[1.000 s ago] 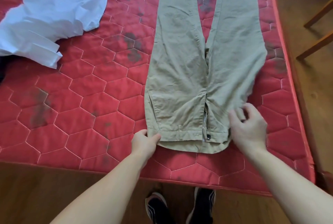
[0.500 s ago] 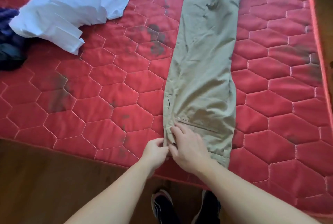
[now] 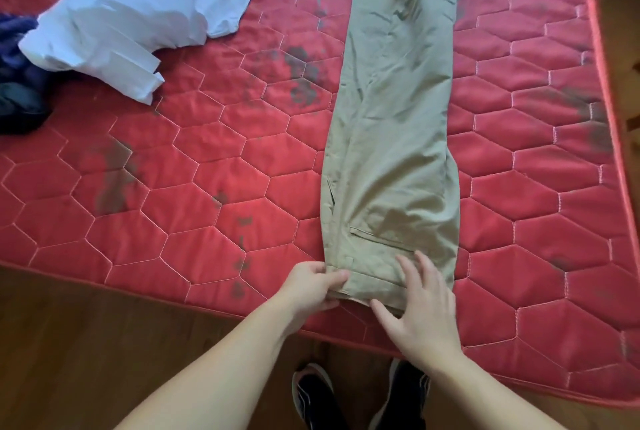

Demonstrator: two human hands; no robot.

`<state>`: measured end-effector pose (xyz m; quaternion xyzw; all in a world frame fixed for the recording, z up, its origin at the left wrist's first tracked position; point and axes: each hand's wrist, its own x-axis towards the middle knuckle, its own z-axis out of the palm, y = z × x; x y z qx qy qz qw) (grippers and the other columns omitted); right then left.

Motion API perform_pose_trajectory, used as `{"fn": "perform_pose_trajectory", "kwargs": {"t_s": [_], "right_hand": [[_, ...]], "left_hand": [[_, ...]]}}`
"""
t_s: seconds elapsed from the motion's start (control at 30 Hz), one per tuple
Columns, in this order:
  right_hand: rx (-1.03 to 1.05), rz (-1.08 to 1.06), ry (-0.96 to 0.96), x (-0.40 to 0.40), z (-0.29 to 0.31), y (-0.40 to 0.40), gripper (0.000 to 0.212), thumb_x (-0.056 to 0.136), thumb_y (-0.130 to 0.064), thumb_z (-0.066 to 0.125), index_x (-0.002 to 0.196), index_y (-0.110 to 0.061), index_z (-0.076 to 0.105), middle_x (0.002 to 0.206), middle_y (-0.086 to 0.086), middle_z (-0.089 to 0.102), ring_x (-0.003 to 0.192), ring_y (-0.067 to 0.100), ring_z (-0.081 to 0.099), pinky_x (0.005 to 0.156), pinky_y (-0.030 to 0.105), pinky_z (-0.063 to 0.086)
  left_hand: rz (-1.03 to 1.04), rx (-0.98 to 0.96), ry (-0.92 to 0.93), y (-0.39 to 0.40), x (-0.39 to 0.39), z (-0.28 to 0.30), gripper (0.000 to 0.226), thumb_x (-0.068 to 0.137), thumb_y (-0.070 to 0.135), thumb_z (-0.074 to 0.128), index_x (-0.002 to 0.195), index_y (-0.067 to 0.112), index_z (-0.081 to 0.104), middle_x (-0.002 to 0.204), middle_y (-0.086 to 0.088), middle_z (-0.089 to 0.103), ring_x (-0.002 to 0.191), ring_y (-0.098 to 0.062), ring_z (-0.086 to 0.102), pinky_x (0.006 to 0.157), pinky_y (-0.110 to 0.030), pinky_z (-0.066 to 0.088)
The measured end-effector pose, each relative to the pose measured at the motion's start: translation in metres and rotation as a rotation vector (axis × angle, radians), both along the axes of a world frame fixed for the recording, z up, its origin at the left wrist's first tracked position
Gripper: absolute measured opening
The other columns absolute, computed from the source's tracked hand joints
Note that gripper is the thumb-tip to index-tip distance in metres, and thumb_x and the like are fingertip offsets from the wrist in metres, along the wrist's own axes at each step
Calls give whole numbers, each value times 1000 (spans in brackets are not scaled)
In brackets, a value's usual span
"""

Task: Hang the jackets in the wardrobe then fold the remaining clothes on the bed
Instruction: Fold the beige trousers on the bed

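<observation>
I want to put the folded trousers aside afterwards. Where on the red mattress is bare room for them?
Free: the wide patch of red quilted mattress between the crumpled white shirt and the beige trousers, and the strip right of the trousers up to the mattress edge. Crowded: the far left corner, where the shirt meets the dark blue clothes.

A home bedroom: red quilted mattress (image 3: 194, 208) strewn with clothes (image 3: 145, 10), above a wooden floor (image 3: 69, 343) at lower left.
</observation>
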<state>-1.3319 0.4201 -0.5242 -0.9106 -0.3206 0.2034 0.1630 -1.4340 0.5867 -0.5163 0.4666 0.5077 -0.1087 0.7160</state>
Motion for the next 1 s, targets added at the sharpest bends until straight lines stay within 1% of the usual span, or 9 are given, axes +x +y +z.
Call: {"fn": "perform_pose_trajectory", "kwargs": {"t_s": [0.2, 0.27, 0.37, 0.43, 0.5, 0.63, 0.77, 0.9, 1.0], "right_hand": [[5, -79, 85, 7, 21, -33, 110, 51, -85, 60, 145, -50, 15, 159, -12, 3, 145, 14, 9, 115, 45, 15], [-45, -41, 41, 11, 30, -40, 111, 55, -76, 70, 147, -48, 13, 159, -9, 1, 146, 17, 7, 115, 47, 19], [96, -350, 122, 33, 53, -36, 79, 76, -31, 76, 144, -33, 36, 153, 6, 27, 137, 28, 30, 106, 46, 33], [288, -515, 219, 52, 81, -29, 47, 81, -15, 63, 126, -26, 59, 123, 6, 60, 112, 29, 54, 90, 38, 43], [367, -538, 217, 74, 123, -22, 36, 81, -11, 58, 112, -27, 69, 98, 1, 71, 92, 27, 61, 76, 32, 40], [414, -409, 57, 129, 223, -10, 33, 80, 2, 62, 105, -17, 74, 100, 8, 72, 98, 31, 61, 73, 25, 34], [447, -272, -49, 177, 330, -3, 29, 77, 3, 62, 99, -12, 74, 98, 8, 72, 94, 30, 62, 73, 27, 36], [489, -261, -111, 209, 438, -9, 20, 75, -5, 64, 89, -17, 73, 85, 6, 74, 86, 31, 65, 71, 31, 44], [499, -219, -153, 223, 515, -17, 8, 75, -13, 65, 79, -15, 72, 77, 6, 71, 79, 29, 64, 68, 34, 48]], "left_hand": [[58, -294, -207, -7, 13, 38, 15, 94, 8, 57, 106, 10, 66, 94, -2, 76, 85, -15, 73, 81, -31, 53], [103, -342, -271, -9, 22, 57, 15, 94, 7, 56, 106, 11, 65, 94, -3, 75, 85, -16, 73, 79, -30, 54], [33, -307, -379, -12, 41, 95, 18, 93, 9, 59, 110, 14, 65, 101, -1, 75, 91, -16, 72, 76, -27, 55], [-9, -172, -368, -15, 57, 130, 28, 86, 11, 67, 113, 16, 62, 103, 0, 74, 90, -15, 71, 72, -26, 56], [21, 97, -274, -13, 74, 167, 44, 80, 8, 72, 119, 19, 55, 106, -3, 71, 78, -15, 70, 61, -25, 54], [97, 372, -276, -1, 101, 253, 62, 83, -1, 61, 121, 43, 40, 100, -10, 69, 62, -18, 67, 49, -22, 51], [-113, 506, -272, 5, 122, 341, 13, 90, 5, 54, 98, 8, 65, 73, -13, 66, 51, -17, 65, 58, -31, 55], [-325, 706, -343, 10, 129, 435, 25, 69, 31, 73, 92, 22, 68, 71, 10, 67, 65, -6, 61, 63, -23, 50], [-453, 979, -376, 13, 136, 500, 17, 70, 18, 74, 84, 25, 67, 68, 14, 66, 62, 1, 57, 58, -18, 47]]}}
